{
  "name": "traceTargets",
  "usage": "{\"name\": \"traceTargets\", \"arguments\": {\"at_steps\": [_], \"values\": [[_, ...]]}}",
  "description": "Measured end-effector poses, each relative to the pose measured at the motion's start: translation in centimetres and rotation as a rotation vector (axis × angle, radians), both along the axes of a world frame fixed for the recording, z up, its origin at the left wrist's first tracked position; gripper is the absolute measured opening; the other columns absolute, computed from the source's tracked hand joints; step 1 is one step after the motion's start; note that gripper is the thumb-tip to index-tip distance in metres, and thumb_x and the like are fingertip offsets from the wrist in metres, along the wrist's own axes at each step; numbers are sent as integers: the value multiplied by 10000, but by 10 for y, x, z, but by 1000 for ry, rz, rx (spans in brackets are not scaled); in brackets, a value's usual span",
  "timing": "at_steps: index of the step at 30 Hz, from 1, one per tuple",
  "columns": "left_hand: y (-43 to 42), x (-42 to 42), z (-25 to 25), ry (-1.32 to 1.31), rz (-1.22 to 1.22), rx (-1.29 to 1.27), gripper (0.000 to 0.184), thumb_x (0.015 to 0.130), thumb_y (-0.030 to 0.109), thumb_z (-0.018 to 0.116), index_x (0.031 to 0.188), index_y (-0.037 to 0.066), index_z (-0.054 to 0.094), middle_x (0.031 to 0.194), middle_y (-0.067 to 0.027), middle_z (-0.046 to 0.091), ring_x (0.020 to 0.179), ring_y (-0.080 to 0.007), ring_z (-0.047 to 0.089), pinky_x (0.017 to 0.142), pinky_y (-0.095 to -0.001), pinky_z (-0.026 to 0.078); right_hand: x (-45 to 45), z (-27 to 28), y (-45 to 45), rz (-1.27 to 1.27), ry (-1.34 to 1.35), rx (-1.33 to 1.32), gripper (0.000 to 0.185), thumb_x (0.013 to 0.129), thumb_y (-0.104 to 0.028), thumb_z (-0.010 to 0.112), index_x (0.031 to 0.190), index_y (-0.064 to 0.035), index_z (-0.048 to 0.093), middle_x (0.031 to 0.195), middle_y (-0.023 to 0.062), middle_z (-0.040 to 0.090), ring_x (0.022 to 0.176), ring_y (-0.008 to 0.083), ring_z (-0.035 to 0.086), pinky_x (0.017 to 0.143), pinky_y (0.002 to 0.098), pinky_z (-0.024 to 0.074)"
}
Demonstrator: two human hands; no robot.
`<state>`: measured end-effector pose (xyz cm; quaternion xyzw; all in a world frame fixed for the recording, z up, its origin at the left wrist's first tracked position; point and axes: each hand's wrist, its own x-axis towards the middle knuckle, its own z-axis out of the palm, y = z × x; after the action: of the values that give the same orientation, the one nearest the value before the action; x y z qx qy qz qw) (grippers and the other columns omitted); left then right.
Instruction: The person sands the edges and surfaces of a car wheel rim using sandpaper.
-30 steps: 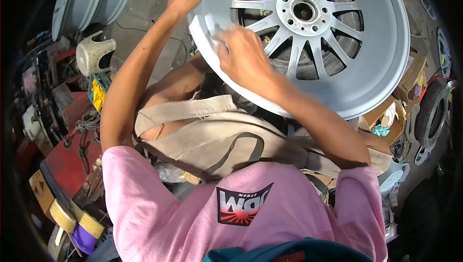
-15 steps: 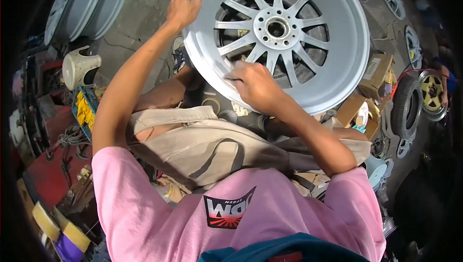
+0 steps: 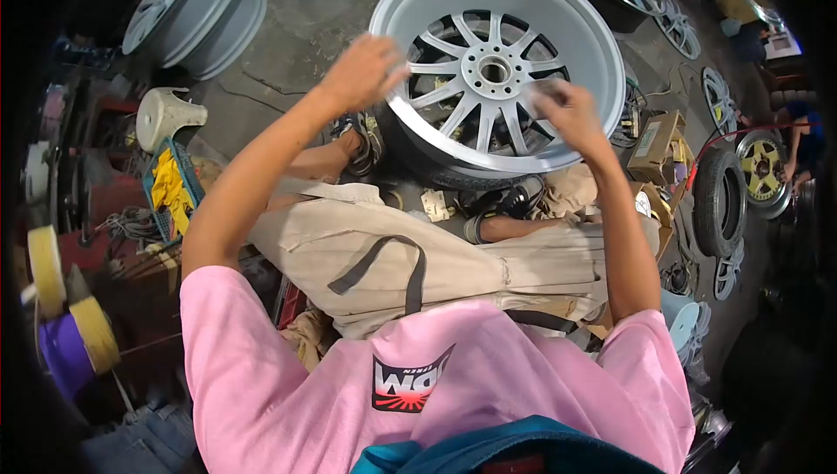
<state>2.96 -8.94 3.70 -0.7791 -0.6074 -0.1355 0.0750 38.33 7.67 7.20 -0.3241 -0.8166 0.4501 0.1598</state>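
A silver-grey alloy wheel rim (image 3: 605,60) with several spokes lies in front of my knees, on top of a dark tyre (image 3: 453,179). My left hand (image 3: 362,73) is at the rim's left edge, smeared by motion. Its fingers are too blurred to tell whether they grip or touch the edge. Over the rim's right side is my right hand (image 3: 573,118), its fingers pinched together. A small greyish blur shows at these fingertips, and what it is I cannot make out.
White stool (image 3: 166,121) and a blue basket (image 3: 177,190) with yellow cloth stand left. More rims (image 3: 231,38) lean at upper left. On the right are cardboard boxes (image 3: 656,150), a tyre (image 3: 720,204) and a gold-centred wheel (image 3: 761,167) near another person's arm (image 3: 792,160).
My right hand has left the rim's near edge and moved right and up. My left hand has shifted down and right. The rim sits lower and further left in view, and the camera view has shifted.
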Motion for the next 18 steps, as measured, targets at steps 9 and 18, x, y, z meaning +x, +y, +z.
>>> {"name": "traceTargets", "arguments": {"at_steps": [9,18], "values": [[11,182,10,-175,94,-864,1051,952,837,263,1015,-100,737,955,-327,716,983,-456,703,929,-500,542,70,39,-57,-146,111,-184,196,939,-73,654,1074,48,729,904,37,740,797,78,653,751,257,537],[-47,136,9,-38,-183,-357,511,807,187,778,1262,46,592,1194,-193,612,1165,-383,586,974,-473,504,146,39,-61,-195,173,-69,199,955,-103,672,1082,41,725,861,10,720,762,62,621,709,250,522]]}}
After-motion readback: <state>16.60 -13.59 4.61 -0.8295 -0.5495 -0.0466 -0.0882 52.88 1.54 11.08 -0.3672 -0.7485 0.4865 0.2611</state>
